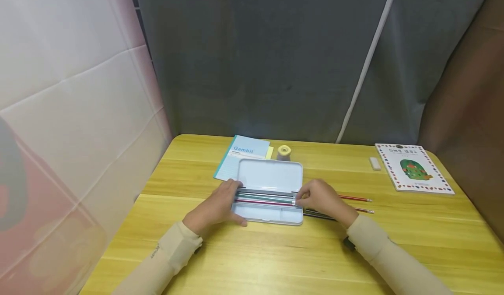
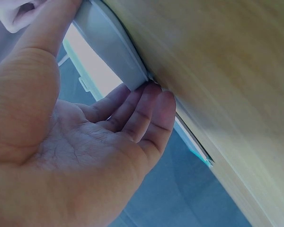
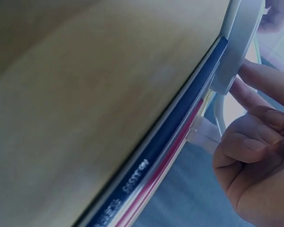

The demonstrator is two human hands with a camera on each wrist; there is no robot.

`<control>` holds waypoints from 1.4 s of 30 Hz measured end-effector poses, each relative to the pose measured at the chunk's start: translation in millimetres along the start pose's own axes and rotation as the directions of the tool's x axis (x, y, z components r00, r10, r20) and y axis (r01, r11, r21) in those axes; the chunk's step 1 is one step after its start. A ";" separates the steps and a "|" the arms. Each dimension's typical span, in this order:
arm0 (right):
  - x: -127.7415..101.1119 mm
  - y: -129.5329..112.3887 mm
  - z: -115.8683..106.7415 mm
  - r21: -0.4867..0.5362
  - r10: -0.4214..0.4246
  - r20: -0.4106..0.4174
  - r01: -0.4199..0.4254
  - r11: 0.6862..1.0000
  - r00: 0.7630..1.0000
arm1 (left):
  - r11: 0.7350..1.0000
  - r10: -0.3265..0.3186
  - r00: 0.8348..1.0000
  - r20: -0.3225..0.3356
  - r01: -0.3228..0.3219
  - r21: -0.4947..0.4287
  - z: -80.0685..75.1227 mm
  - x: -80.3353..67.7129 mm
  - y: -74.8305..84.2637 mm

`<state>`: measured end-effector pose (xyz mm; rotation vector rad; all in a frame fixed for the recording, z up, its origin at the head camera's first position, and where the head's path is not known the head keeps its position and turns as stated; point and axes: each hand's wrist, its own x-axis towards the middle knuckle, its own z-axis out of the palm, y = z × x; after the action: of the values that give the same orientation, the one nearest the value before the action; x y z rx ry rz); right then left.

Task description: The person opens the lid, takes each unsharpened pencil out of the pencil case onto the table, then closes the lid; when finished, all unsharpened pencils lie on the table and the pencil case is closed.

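Item one, as I log it from the head view: a pale blue pencil case (image 1: 269, 190), lid open and lying flat toward the far side, set near the middle of the yellow wooden table (image 1: 252, 251). In its tray I count several pencils (image 1: 265, 198) lying lengthwise, one red, one green. My left hand (image 1: 216, 207) rests at the case's left end, fingers nearly straight against the corner and thumb along the near edge; the left wrist view shows the palm open and the fingertips (image 2: 151, 101) touching the case corner (image 2: 118, 52), nothing gripped. My right hand (image 1: 320, 201) sits at the case's right end with fingers curled; it appears to pinch the pencil ends there, though the right wrist view shows only bent fingers (image 3: 255, 137) beside the case edge and I cannot tell the hold for certain. That view also shows a dark blue pencil (image 3: 146, 165) bearing silver lettering too blurred to read. Loose pencils (image 1: 356, 203) lie on the table just right of the right hand. Far of the case: a teal notebook (image 1: 240, 157) printed "Gambit", touching the lid, and a small yellow round object (image 1: 284, 152). Far right: a white eraser (image 1: 375, 163) and a booklet (image 1: 413, 168) with a green figure on its cover, its title unreadable.
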<state>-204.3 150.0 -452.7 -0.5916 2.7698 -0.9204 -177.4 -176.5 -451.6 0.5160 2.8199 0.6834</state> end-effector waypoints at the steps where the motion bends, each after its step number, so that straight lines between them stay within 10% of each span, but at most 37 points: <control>1: 0.6 -0.7 0.6 -0.012 0.000 0.000 0.000 1.000 1.000 | 1.000 0.000 1.000 0.001 0.000 0.001 -0.1 -0.2 0.2; 15: 7.4 -11.6 7.5 -0.155 0.071 -0.004 -0.070 0.985 0.997 | 1.000 0.010 1.000 0.001 -0.010 0.008 0.7 0.6 -0.1; 42: 2.3 -1.1 3.8 0.037 -0.038 0.004 0.038 0.999 0.999 | 0.997 0.069 0.997 -0.021 -0.068 0.023 0.8 0.2 -5.0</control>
<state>-205.1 146.2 -455.2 -0.6419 2.7403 -0.9740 -178.8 -180.3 -454.7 0.6152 2.8444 0.6749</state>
